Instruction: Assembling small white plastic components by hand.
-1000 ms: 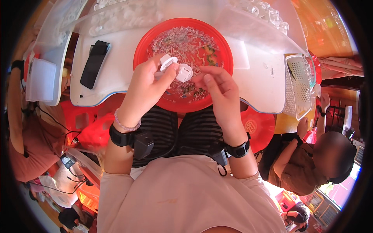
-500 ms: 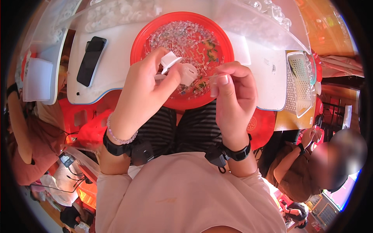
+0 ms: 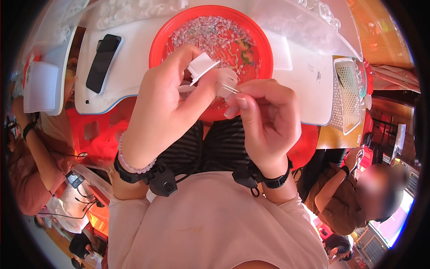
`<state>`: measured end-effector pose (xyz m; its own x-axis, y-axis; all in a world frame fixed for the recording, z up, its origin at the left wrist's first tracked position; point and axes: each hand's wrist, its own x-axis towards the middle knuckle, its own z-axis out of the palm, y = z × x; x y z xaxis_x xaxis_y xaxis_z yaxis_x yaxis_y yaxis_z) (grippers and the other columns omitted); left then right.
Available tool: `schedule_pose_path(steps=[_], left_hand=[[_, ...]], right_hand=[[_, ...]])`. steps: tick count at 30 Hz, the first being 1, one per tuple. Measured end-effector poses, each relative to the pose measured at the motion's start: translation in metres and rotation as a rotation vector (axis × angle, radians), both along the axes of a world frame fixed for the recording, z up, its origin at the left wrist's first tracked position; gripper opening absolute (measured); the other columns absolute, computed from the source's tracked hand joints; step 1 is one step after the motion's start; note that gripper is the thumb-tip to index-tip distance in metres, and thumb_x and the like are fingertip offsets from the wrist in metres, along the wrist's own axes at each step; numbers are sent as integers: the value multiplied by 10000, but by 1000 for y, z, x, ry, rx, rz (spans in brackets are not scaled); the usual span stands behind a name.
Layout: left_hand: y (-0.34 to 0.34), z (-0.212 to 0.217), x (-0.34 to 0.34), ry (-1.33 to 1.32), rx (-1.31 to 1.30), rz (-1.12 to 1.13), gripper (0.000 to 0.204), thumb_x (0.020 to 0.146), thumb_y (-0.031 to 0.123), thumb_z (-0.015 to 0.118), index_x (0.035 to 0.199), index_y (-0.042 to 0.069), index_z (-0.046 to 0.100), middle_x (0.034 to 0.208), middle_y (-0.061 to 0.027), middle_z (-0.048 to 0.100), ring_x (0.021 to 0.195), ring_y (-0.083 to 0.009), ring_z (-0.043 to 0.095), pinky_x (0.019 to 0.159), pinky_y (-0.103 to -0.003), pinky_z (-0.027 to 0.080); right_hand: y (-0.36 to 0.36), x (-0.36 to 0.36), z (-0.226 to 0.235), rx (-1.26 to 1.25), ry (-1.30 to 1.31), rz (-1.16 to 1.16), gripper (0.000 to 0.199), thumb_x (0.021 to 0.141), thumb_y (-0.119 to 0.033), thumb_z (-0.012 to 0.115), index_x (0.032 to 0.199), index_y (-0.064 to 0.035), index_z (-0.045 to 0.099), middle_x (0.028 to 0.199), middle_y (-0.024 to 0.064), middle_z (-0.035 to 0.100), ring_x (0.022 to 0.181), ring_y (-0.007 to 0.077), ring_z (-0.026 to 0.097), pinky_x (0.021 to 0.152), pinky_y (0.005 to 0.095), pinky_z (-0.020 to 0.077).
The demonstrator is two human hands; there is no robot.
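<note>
Toward the upper left of the frame a black phone (image 3: 103, 62) lies flat on the white desk (image 3: 134, 76), well apart from the work and not at risk. Just right of it, the left hand (image 3: 168, 107) is raised above the red round tray (image 3: 157, 45), its fingers (image 3: 204, 89) clamped on a small white plastic part (image 3: 204, 68) and, just beside it, a pale rounded plastic piece (image 3: 225, 82). The right hand (image 3: 264, 121) meets it at the middle of the frame, thumb and forefinger pinched together on a thin clear pin (image 3: 231, 89) whose tip touches the rounded piece. The pin is so slight and see-through that a small misalignment could bend it or let it slip from the pinch; I judge it would then drop among the many clear bits (image 3: 210, 36) heaped in the tray and be hard to tell apart from them, or fall past the tray rim onto the striped lap (image 3: 215, 148). Holding two parts in one hand also risks one twisting loose. At right, a white slotted basket (image 3: 349, 94) sits at the desk's edge.
</note>
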<state>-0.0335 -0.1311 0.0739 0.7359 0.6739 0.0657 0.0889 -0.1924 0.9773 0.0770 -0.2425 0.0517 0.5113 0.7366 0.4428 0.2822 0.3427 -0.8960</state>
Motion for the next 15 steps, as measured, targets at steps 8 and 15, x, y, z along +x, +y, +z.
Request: schedule_pose_path(steps=[8, 15], left_hand=[[0, 2, -2, 49, 5, -13, 36, 916, 44, 531, 916, 31, 497, 765, 23, 531, 677, -10, 504, 573, -167, 422], [-4, 7, -1, 24, 68, -18, 39, 912, 30, 529, 937, 23, 500, 762, 23, 528, 679, -15, 490, 589, -168, 403]], right_hand=[[0, -1, 1, -19, -62, -61, 176, 798, 102, 633, 936, 38, 544, 827, 103, 622, 625, 137, 638, 536, 223, 516], [-3, 0, 4, -41, -72, -99, 173, 795, 78, 654, 925, 30, 550, 806, 96, 626, 625, 133, 639, 531, 218, 513]])
